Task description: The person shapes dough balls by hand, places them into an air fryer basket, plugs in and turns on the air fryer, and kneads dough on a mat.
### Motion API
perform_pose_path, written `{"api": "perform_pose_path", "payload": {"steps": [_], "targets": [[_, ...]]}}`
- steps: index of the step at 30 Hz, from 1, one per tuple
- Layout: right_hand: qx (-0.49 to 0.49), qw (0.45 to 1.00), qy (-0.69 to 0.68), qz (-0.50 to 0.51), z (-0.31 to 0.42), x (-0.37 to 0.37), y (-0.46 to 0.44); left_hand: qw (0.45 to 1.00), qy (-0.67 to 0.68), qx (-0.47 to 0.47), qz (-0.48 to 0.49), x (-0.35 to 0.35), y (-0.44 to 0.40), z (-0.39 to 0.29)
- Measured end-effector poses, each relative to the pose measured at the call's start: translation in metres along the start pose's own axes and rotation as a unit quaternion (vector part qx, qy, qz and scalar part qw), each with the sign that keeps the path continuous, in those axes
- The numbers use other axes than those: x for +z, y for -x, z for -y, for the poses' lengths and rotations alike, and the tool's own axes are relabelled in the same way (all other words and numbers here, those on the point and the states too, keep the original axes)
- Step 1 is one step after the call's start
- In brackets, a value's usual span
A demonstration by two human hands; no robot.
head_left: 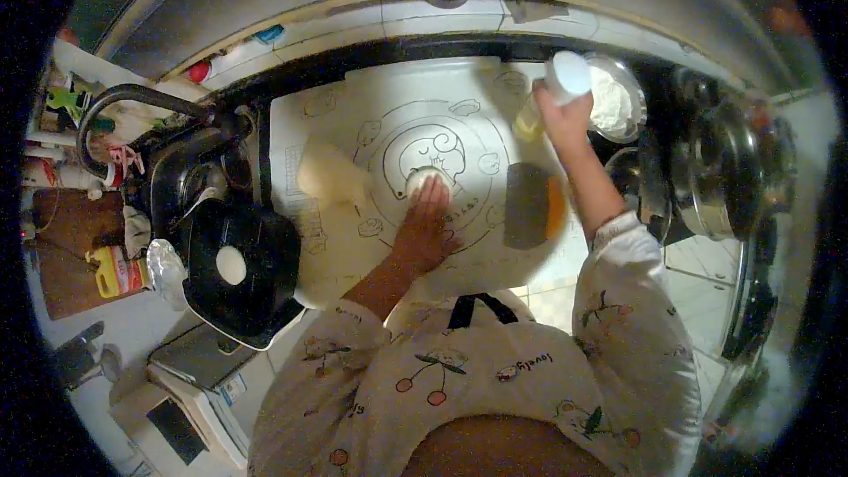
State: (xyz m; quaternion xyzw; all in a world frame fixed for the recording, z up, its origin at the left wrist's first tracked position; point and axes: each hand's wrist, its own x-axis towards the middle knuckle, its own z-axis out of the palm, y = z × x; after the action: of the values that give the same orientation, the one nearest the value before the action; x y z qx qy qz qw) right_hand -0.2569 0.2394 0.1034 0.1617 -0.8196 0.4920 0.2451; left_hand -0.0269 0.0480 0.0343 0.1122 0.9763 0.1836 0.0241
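One white round (231,265) in the black pan (238,225), so apparently partway through, with at least a second round (415,181) left on the printed mat (336,269); impossible to tell how many in all. Lying under the left hand (424,234), partly covered by flat, outstretched fingers. Gripped in the closed fingers of the right hand (567,115), a white container (571,73), near the flour bowl (641,104).

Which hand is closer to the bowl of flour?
Right. The right hand is just left of the bowl, holding a white cup. The left hand is farther away, over on the mat, with its fingers on a white lump.
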Motion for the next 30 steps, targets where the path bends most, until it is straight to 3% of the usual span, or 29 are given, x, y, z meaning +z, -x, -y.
{"api": "perform_pose_path", "payload": {"steps": [2,5,8,11,14,21,24,27,30], "targets": [[-0.018,0.999,0.013,-0.030,-0.018,0.015,-0.010,0.999,0.017,0.002,0.037,-0.007,0.014,0.000],[-0.032,0.997,0.045,-0.053,-0.038,0.031,-0.025,0.994,0.076,0.039,-0.074,-0.012,-0.006,0.006],[0.001,0.998,0.045,-0.048,-0.045,0.031,-0.028,0.999,0.030,0.005,-0.032,-0.007,-0.038,0.012],[-0.008,0.997,0.023,-0.069,-0.045,0.033,-0.025,1.000,0.013,0.027,0.001,-0.011,-0.035,0.010],[0.057,0.997,0.015,-0.041,-0.034,0.028,-0.019,0.996,-0.011,0.047,0.077,-0.016,-0.025,0.007],[0.103,0.993,0.043,0.043,-0.041,0.018,-0.008,0.999,0.037,0.036,-0.015,-0.013,-0.017,0.013],[0.012,1.000,0.009,0.006,-0.024,0.008,0.019,0.996,0.024,-0.010,-0.080,-0.006,-0.022,0.034],[-0.007,0.999,0.034,0.008,-0.009,-0.003,0.064,1.000,-0.006,-0.001,-0.023,-0.011,-0.023,0.041],[0.070,0.995,-0.025,0.063,0.030,-0.015,0.103,0.996,-0.031,0.013,-0.080,-0.002,-0.029,0.049]]}}
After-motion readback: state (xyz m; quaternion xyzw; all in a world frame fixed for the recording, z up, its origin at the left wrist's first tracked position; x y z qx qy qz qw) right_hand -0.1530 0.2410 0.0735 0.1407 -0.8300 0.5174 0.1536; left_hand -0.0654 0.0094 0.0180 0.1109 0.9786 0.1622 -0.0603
